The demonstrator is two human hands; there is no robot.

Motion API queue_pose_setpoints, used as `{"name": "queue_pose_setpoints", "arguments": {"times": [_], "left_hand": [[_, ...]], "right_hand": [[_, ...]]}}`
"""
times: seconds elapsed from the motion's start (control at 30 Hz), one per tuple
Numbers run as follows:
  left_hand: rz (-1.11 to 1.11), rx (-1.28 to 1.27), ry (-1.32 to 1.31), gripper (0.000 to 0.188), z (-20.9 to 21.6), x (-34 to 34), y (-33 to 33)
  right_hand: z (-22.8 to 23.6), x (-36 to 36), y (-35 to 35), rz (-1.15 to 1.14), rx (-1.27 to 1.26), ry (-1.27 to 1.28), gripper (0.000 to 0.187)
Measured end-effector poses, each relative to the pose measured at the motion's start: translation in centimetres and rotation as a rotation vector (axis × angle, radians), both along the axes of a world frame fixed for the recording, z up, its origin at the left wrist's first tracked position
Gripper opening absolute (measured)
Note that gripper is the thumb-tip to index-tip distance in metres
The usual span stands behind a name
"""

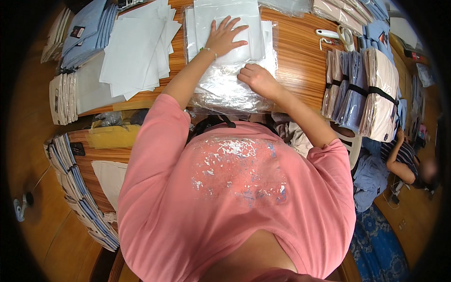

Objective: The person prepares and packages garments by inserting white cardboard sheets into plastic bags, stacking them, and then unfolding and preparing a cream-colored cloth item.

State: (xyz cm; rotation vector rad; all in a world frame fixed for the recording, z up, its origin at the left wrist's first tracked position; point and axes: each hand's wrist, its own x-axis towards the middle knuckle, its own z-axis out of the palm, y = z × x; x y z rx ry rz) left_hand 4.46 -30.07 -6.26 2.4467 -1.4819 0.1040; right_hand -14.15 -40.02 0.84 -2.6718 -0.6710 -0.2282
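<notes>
My left hand (226, 37) lies flat with its fingers spread on a white sheet (206, 14) on the table in front of me. Below it, a stack of clear plastic bags (225, 89) reaches to the table's near edge, shiny and wrinkled. My right hand (257, 79) rests at the right side of these bags, its fingers curled in. Whether it pinches the plastic is hidden by the fingers.
Loose white sheets (136, 47) are fanned out at the left, beside folded blue shirts (89, 33). Strapped bundles of bagged shirts (380, 94) stand at the right, near scissors (346, 37) and a white-handled tool (327, 33). Another person (401, 155) sits at far right.
</notes>
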Motion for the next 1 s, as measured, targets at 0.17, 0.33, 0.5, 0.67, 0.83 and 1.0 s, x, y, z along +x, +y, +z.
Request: {"name": "queue_pose_setpoints", "arguments": {"times": [0.17, 0.33, 0.5, 0.67, 0.83, 1.0], "left_hand": [[0.023, 0.001, -0.02, 0.06, -0.4, -0.1, -0.3], [0.007, -0.05, -0.006, 0.059, -0.5, 0.0, -0.2], [0.021, -0.314, 0.288, 0.054, 1.8, 0.5, 1.1], [-0.266, -0.04, 0.539, 0.051, 11.2, -9.0, 6.9], [-0.127, 0.0, 0.332, 0.025, 6.4, -13.2, 12.8], [0.026, -0.135, 0.258, 0.011, 5.1, -13.4, 14.1]], "right_hand": [[1.0, -2.6, 1.6, -0.074, -0.018, 0.061, 0.014], [0.0, -5.6, 3.5, -0.102, -0.073, 0.078, 0.015], [-1.0, -6.5, 3.2, -0.185, 0.028, 0.054, 0.014], [-1.1, -6.2, 2.5, -0.277, 0.14, -0.008, 0.013], [-0.3, -5.8, 2.3, -0.278, 0.217, 0.007, 0.012], [-1.4, -7.4, 0.1, -0.294, 0.173, 0.013, 0.008]]}}
